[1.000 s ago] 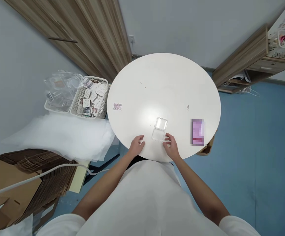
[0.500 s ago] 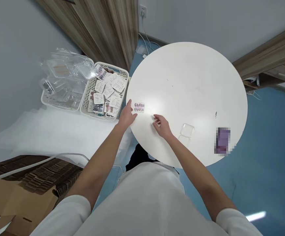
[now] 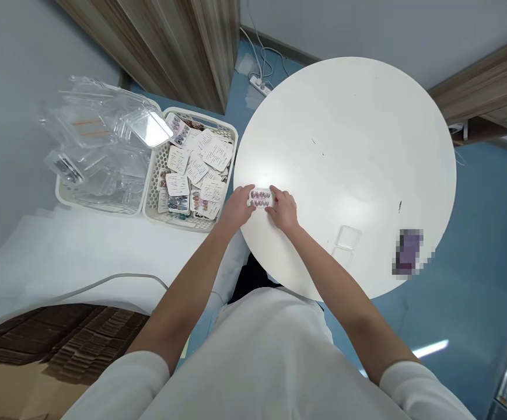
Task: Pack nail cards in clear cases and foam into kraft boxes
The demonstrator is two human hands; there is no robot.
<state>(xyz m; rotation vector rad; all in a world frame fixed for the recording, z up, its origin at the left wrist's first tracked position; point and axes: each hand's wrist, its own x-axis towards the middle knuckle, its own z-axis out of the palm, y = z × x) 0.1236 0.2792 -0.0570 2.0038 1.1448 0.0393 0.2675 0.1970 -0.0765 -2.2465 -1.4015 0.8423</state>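
Observation:
A small white card of pink-purple press-on nails, set in two rows, is at the left side of the round white table. My left hand grips its left edge between thumb and fingers. On the opposite edge, my right hand pinches it the same way. Whether the card rests on the tabletop or is slightly raised, I cannot tell. To the right of my right forearm lies an opened clear plastic case.
Left of the table stands a white basket of nail cards, beside another basket heaped with clear plastic cases. A blurred purple object lies near the table's right edge. Brown cardboard is at lower left; a power strip lies on the floor.
My right hand has moved left to the card and closed on its right edge. My left hand has closed on the left edge. The camera view has shifted slightly.

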